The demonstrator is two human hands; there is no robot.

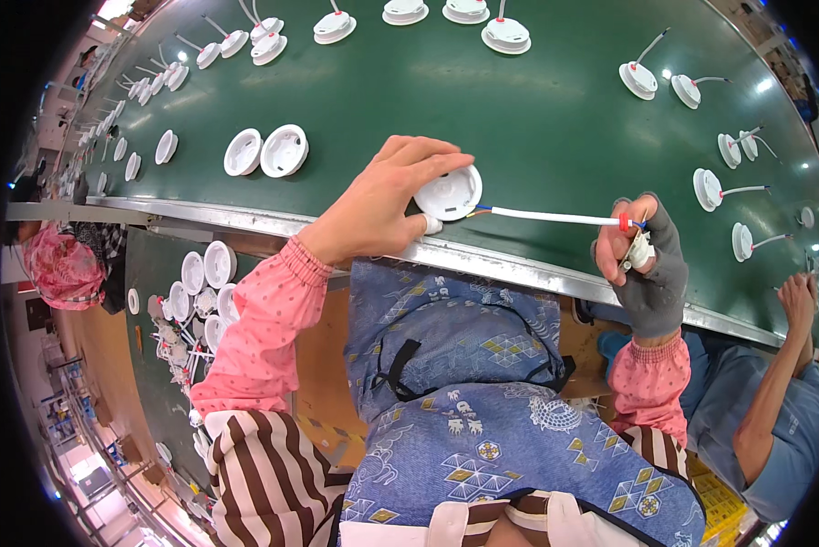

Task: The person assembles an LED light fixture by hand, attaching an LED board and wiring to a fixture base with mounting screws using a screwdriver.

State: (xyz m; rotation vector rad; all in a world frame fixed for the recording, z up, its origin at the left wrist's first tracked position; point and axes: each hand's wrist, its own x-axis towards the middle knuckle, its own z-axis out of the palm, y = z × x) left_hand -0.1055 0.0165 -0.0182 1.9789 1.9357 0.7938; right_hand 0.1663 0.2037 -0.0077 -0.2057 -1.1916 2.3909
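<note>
Housing [452,193] over tabletop [537,118], just right of left fingers [439,166]. Cord [551,217] runs from beside it rightward to right fingers [614,246], connector [641,252] between them. Two housings [285,150] left of left fingers; wired fixtures [506,36] beyond.

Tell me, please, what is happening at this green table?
A person's left hand holds a white round housing over the green table. The right hand, in a grey fingerless glove, holds a small white part and an end of a white cable with a red ring. The cable's other end reaches the housing; I cannot tell whether its wires are attached. More white round pieces lie around, some with cables, and a co-worker is at right.
</note>
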